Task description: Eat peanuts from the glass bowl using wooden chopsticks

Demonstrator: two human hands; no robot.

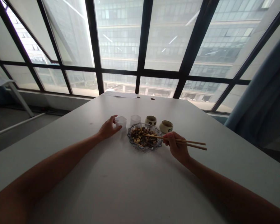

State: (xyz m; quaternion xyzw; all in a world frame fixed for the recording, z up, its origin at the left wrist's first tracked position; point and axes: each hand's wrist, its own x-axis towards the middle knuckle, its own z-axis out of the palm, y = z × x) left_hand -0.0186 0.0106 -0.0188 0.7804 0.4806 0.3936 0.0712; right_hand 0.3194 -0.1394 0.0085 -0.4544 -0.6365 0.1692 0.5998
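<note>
A glass dish point(145, 148) of mixed nuts and seeds sits mid-table. My right hand point(176, 146) grips a pair of wooden chopsticks point(191, 143), whose tips reach over the dish's contents. My left hand point(108, 128) curls around a small clear plastic cup point(121, 121) standing left of the dish, thumb and fingers touching its side. A second clear cup point(135, 119) stands just behind the dish. Two small ceramic cups, one point(150, 120) and another point(166, 126), stand behind the dish to the right.
The white table point(121, 186) runs to a wall of large windows. A sheet of paper point(122, 94) lies at the table's far edge. A blue curtain point(263, 93) hangs at right. Another white table point(2, 82) stands far left.
</note>
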